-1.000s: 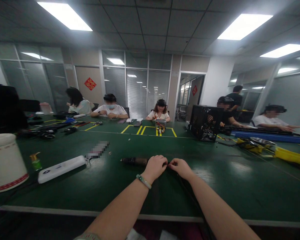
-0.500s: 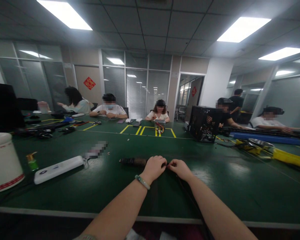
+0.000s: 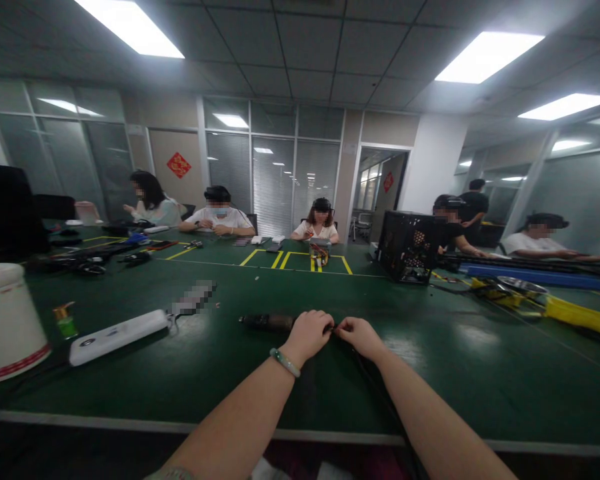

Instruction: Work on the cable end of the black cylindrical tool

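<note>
- I'm watching 2 bare hands working close together at the middle of the green surface (image 3: 200, 387).
- The dark tool (image 3: 267, 323) is lying lengthwise on the surface, its tip pointing left and its other end disappearing under the left hand (image 3: 313, 335).
- The left grip is narrowing, fingers curling down at that end; I'm not able to tell whether it's pinching the tool or the cord, as the knuckles are hiding the contact.
- The right hand (image 3: 364, 339) is keeping its grip narrow, thumb and fingertips pinching the dark cord (image 3: 375, 380), which is trailing toward the near edge.
- On progress, I'm judging the work to be under way: tool and cord are lying in line, and both hands are meeting at the join.
- The finger work there is looking unfinished to me; how much is remaining, the hands are concealing.
- A white power strip (image 3: 123, 337) is lying to the left, well apart.
</note>
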`<state>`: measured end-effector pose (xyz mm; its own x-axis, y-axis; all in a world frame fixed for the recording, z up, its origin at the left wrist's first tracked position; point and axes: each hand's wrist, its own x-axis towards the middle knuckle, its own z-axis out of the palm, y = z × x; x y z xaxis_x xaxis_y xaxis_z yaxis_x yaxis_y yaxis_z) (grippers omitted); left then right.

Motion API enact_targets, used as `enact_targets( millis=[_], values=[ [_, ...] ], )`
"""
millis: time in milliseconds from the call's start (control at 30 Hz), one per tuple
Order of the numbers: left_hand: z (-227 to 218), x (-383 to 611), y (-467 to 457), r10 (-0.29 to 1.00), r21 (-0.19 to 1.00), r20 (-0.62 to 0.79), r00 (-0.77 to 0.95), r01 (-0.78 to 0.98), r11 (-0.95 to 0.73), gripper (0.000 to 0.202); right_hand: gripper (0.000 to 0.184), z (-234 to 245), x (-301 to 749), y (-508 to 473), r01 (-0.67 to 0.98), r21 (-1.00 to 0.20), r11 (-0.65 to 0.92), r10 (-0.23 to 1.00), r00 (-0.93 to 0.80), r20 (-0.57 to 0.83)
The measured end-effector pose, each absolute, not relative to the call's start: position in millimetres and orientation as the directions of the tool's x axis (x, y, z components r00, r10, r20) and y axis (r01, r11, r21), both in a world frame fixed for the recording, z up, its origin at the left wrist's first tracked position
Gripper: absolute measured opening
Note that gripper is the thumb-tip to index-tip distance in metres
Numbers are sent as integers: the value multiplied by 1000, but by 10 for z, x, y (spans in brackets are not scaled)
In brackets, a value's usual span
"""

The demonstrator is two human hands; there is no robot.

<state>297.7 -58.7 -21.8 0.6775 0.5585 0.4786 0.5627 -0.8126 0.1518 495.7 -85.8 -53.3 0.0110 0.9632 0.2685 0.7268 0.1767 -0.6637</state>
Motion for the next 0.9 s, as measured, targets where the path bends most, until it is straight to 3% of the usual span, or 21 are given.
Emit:
enact_targets(
  millis=[900],
  values=[
    [-210,2993,-590,578,129,457,676,593,-795,10,15,-514,4938,-865,722,-672,165,964,24,263]
  ],
)
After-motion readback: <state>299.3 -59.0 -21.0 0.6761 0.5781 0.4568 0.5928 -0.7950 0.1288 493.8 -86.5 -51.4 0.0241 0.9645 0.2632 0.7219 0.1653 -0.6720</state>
